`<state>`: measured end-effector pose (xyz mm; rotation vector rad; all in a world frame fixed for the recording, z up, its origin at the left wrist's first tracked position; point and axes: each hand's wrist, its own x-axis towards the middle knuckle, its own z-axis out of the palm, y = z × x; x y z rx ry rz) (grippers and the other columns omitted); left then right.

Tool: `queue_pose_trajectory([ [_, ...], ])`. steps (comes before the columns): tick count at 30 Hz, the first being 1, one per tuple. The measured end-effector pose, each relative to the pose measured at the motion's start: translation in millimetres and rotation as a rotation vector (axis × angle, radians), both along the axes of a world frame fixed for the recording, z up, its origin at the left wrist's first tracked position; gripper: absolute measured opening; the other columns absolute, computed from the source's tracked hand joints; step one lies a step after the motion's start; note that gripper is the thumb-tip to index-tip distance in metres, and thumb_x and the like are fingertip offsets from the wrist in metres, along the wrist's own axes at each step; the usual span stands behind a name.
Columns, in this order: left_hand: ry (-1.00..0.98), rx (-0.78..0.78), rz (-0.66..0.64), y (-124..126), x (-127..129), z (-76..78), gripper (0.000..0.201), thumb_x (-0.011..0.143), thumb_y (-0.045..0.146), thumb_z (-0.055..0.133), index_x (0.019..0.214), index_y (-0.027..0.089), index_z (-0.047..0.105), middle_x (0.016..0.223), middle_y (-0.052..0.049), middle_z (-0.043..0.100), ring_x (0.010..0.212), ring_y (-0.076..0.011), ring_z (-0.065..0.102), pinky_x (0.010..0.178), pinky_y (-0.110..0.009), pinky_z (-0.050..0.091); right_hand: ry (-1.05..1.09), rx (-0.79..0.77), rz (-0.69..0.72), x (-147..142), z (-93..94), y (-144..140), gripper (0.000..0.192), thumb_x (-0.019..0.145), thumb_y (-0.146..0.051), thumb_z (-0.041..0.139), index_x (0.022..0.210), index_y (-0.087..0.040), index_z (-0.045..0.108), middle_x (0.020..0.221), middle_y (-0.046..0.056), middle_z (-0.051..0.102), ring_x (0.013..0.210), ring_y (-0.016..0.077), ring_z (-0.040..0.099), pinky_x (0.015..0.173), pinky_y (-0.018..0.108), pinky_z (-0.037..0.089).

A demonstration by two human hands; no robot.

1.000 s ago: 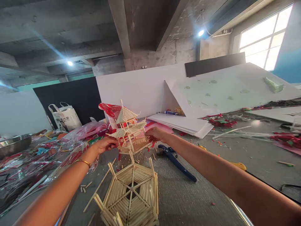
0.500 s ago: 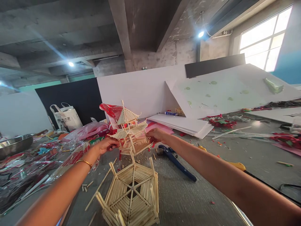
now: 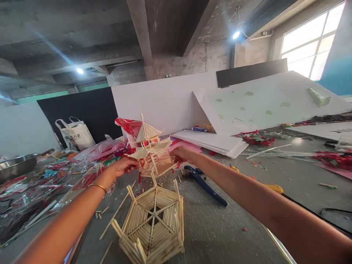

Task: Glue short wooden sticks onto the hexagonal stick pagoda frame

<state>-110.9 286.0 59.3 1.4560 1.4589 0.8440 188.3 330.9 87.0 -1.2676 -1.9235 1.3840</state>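
Left hand and right hand grip the stick pagoda.

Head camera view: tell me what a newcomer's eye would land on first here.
First, the tiered pagoda model of thin wooden sticks, held above the grey table at mid-frame between the left hand and the right hand. Just below it, nearer the camera, stands a hexagonal stick base. Blue-handled pliers lie to the right, and crinkled red and clear wrapping clutters the left.
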Motion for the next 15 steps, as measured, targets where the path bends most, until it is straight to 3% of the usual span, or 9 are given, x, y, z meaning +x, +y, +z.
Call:
queue_pose_trajectory([
  [7,0.026,-0.103,0.007,-0.7,-0.1,0.4,0.030,0.085,0.031,0.053,0.110,0.016,0.053,0.110,-0.007,0.058,0.090,-0.0185,0.059,0.075,-0.039,0.050,0.024,-0.042,-0.017,0.5,-6.1,2.0,0.024,0.088,-0.030,0.050,0.102,-0.012,0.055,0.093,0.004,0.058,0.074,0.0119,0.058,0.063,0.028,0.050],
  [15,0.054,-0.085,0.049,-4.2,5.3,-0.4,0.029,0.085,0.030,0.054,0.110,0.016,0.053,0.108,-0.006,0.058,0.088,-0.0178,0.059,0.073,-0.037,0.051,0.044,-0.073,-0.009,1.4,-12.9,7.4,0.025,0.087,-0.030,0.051,0.104,-0.013,0.055,0.097,0.005,0.058,0.079,0.0134,0.058,0.067,0.030,0.050],
])
